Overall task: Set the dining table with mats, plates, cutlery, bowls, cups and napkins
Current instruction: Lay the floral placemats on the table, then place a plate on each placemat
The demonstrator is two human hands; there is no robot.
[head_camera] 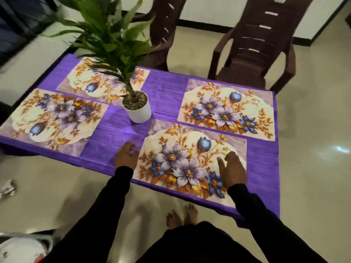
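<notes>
Several floral place mats lie on a table covered with a purple cloth [165, 92]. The nearest mat [190, 160] is right in front of me. My left hand [126, 155] hovers at that mat's left edge with the fingers loosely curled and nothing in them. My right hand [233, 170] rests flat on the mat's right part, fingers spread. Another mat [228, 109] lies at the far right, one [53, 118] at the near left, and one [98, 80] at the far left, partly hidden by plant leaves.
A white pot [137, 109] with a tall green plant stands at the table's middle. Two dark brown plastic chairs [258, 52] stand beyond the far edge. My bare feet [182, 215] are on the tiled floor. A crumpled paper [7, 188] lies at the left.
</notes>
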